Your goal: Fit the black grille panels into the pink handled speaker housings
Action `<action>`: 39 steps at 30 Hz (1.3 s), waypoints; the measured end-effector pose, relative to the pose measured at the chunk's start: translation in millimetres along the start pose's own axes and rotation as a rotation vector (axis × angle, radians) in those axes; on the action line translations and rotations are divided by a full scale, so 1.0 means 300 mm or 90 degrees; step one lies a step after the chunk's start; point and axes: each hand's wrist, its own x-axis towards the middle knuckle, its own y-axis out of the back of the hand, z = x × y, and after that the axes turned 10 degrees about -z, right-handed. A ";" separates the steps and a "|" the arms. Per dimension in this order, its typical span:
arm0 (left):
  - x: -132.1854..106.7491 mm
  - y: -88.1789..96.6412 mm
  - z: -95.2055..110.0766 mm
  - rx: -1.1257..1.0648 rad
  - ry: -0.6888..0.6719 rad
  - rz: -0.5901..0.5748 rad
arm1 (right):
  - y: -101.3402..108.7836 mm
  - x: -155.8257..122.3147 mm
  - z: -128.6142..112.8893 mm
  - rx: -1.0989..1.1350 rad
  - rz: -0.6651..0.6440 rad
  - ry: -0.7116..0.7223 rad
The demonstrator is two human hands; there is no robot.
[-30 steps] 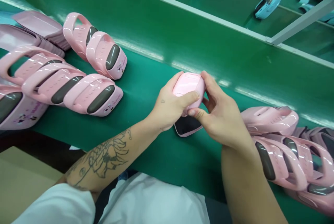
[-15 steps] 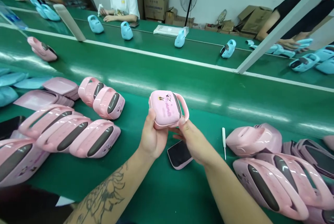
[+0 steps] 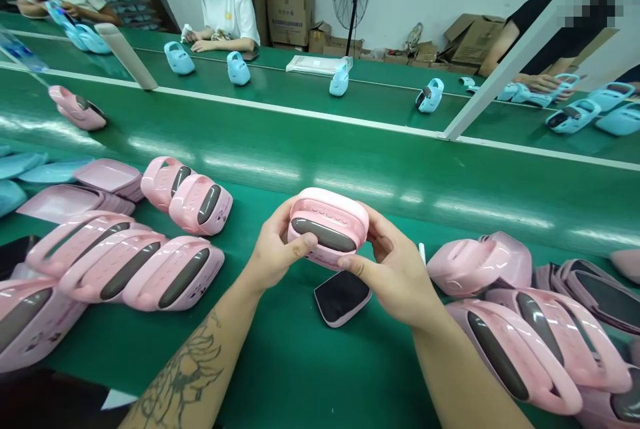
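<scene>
Both hands hold a pink plastic case (image 3: 330, 205) with a carrying handle, a row of small buttons and a dark oval window. Its handle side is tilted up toward me. My left hand (image 3: 270, 252) grips the left end, thumb on the dark window's edge. My right hand (image 3: 397, 275) is wrapped round the right end, thumb along the lower front edge. Below the case, a black panel with a pink rim (image 3: 343, 301) lies on the green table, close to my right hand. A white stick-like tool (image 3: 422, 254) is mostly hidden behind my right hand.
Several pink cases (image 3: 175, 275) stand at left beside stacked pink covers (image 3: 107, 179) and blue pieces (image 3: 20, 165). More pink cases (image 3: 515, 355) lie at right. A white rail (image 3: 300, 110) crosses beyond, with blue cases (image 3: 339, 79) and people behind it.
The case has been turned from its printed face to its handle and window side. Both hands have shifted their grip to its two ends. The camera view has moved slightly.
</scene>
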 end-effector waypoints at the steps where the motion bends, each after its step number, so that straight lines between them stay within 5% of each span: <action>1: -0.001 0.000 0.002 -0.008 -0.005 -0.005 | 0.003 -0.006 0.005 -0.018 0.000 -0.004; 11: -0.032 -0.046 0.007 -0.113 -0.037 0.028 | 0.018 -0.028 0.005 -0.014 -0.036 0.018; 15: -0.052 -0.052 0.026 -0.119 0.061 0.000 | 0.021 -0.034 -0.008 0.062 -0.068 0.023; 20: -0.032 -0.077 0.031 -0.154 0.168 -0.042 | 0.022 -0.011 0.013 0.086 -0.013 0.044; 27: -0.016 -0.134 -0.009 -0.250 0.133 0.046 | 0.012 0.010 0.011 0.023 0.021 -0.013; 33: -0.049 -0.142 -0.072 -0.160 0.031 0.089 | -0.012 -0.007 -0.017 0.010 0.068 0.013; 39: -0.066 -0.147 -0.098 -0.075 -0.015 0.137 | 0.019 -0.010 -0.013 0.027 0.011 0.045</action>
